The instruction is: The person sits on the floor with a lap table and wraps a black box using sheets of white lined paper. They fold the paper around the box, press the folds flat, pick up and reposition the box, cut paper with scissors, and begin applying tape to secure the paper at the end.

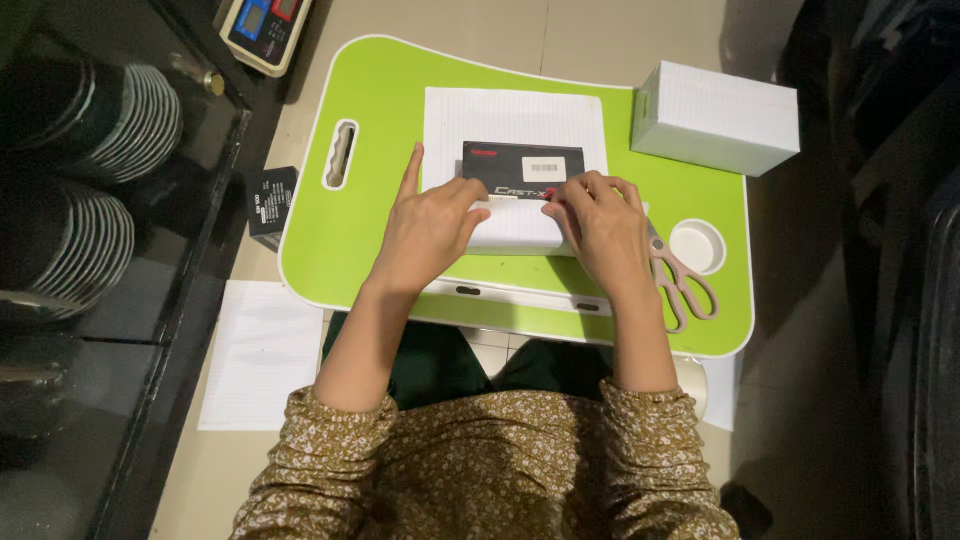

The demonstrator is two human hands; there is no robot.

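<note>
Both my hands press a small black box [520, 168] at the green lap desk's [330, 250] middle, over white lined paper [515, 110]. My left hand [425, 225] has fingers curled on it, index straight; my right hand [600, 225] pinches its near edge. Scissors [680, 280] lie toward the right edge.

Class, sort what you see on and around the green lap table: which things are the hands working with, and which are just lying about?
In hand:
left hand
right hand
black box
white sheet of paper under it
green lap table

Lying about:
scissors
white carton
small scale
black pack on the floor
loose paper on the floor
</note>
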